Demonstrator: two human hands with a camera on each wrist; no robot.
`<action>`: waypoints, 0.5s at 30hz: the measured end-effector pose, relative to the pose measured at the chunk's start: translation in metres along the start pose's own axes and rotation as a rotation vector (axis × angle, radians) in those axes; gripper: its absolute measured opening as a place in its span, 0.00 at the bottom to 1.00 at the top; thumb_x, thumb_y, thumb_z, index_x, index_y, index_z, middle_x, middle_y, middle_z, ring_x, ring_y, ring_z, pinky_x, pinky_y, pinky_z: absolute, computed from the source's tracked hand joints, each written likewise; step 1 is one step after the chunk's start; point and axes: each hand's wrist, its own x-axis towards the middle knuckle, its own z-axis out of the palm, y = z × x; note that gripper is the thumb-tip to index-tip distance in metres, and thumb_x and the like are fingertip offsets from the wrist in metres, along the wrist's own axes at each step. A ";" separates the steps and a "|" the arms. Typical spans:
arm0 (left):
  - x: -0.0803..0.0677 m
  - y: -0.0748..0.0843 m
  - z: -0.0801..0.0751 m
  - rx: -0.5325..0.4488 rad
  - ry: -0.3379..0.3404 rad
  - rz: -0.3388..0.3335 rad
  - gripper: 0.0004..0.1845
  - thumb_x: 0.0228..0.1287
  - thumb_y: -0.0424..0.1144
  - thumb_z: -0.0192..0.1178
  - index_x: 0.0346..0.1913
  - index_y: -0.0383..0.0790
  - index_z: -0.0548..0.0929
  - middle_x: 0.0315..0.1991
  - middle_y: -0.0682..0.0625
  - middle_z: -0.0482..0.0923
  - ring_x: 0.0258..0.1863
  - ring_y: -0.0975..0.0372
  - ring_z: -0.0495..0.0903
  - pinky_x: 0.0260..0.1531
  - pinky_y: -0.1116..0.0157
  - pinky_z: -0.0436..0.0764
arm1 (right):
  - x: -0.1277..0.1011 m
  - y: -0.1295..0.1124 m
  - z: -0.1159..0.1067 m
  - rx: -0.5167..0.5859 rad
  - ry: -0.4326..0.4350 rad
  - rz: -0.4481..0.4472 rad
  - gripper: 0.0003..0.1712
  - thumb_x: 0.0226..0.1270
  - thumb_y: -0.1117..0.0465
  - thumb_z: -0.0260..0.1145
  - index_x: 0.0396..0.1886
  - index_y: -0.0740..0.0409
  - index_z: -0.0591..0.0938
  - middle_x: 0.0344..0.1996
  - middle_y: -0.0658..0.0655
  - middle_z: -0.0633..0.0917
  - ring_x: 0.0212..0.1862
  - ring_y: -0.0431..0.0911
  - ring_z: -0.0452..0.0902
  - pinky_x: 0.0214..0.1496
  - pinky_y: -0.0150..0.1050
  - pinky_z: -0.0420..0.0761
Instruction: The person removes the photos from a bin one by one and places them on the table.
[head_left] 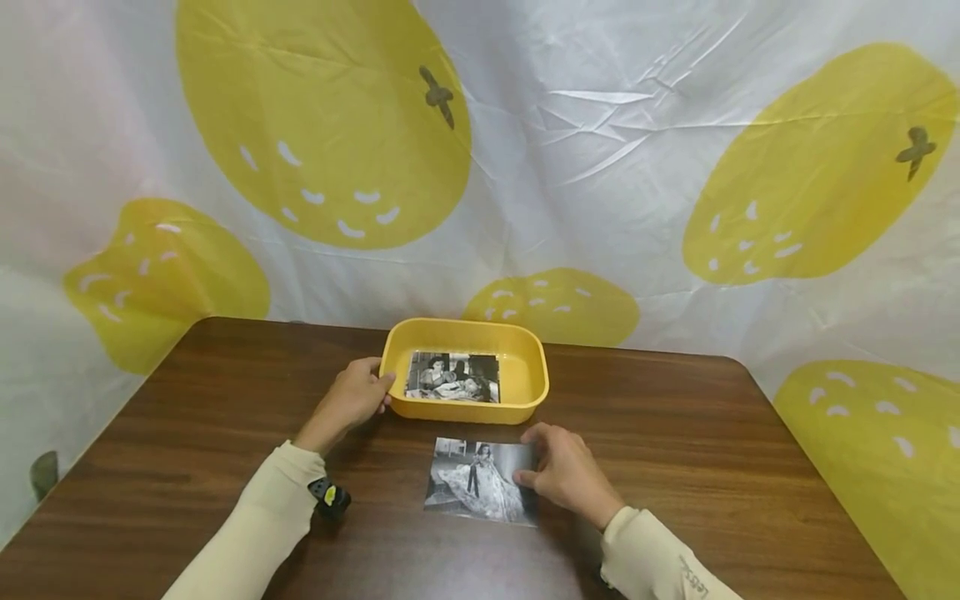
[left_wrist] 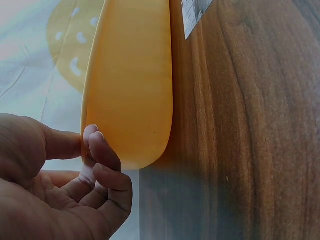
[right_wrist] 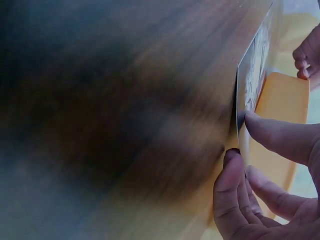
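Observation:
A yellow plastic tray (head_left: 534,367) stands at the middle of the brown table with a black-and-white photo (head_left: 452,377) lying flat inside it. My left hand (head_left: 382,387) holds the tray's left end, thumb at the rim and curled fingers (left_wrist: 102,150) against the outer wall (left_wrist: 130,85). A second black-and-white photo (head_left: 474,492) lies on the table just in front of the tray. My right hand (head_left: 525,467) pinches its right edge between thumb and forefinger. In the right wrist view that photo edge (right_wrist: 255,60) is lifted off the wood by my right hand (right_wrist: 240,135).
The wooden table (head_left: 712,467) has rounded far corners. A white sheet with large yellow fruit shapes (head_left: 322,125) hangs behind and around it. A small black and yellow device (head_left: 328,496) sits on my left wrist.

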 end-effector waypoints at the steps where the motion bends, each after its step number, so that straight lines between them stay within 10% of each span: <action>1: 0.000 0.000 0.000 -0.001 -0.001 0.000 0.24 0.79 0.36 0.51 0.70 0.23 0.67 0.27 0.46 0.78 0.23 0.62 0.76 0.23 0.68 0.73 | 0.000 0.001 0.001 -0.007 0.000 0.001 0.24 0.44 0.65 0.85 0.43 0.62 0.85 0.26 0.51 0.80 0.29 0.42 0.75 0.35 0.41 0.77; 15: -0.001 0.001 0.000 -0.002 0.005 -0.005 0.22 0.79 0.35 0.50 0.68 0.24 0.69 0.27 0.46 0.78 0.23 0.62 0.75 0.24 0.67 0.74 | 0.001 0.003 0.001 -0.051 0.006 -0.041 0.23 0.43 0.64 0.86 0.40 0.63 0.86 0.30 0.52 0.79 0.31 0.43 0.76 0.37 0.41 0.77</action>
